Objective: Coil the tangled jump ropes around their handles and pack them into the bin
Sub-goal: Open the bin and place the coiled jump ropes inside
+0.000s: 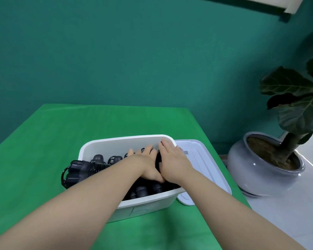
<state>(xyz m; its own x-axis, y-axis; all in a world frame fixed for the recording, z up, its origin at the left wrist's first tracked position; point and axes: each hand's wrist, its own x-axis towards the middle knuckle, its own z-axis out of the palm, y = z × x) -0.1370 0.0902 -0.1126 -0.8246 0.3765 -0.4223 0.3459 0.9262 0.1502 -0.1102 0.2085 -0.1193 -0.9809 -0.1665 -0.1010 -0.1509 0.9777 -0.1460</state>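
A white plastic bin [116,144] stands on the green table, filled with several black jump ropes [143,191] coiled round their handles. One coiled bundle [78,170] sticks out over the bin's left rim. My left hand [148,163] and my right hand [172,159] lie side by side inside the bin's right half. Both press flat, fingers straight, on the black ropes beneath them. The ropes under my palms are mostly hidden.
The bin's white lid [206,165] lies against its right side, near the table's right edge. A grey pot [260,170] with a large-leaved plant [296,98] stands on the floor to the right. Green cloth [61,127] covers the table; a teal wall rises behind.
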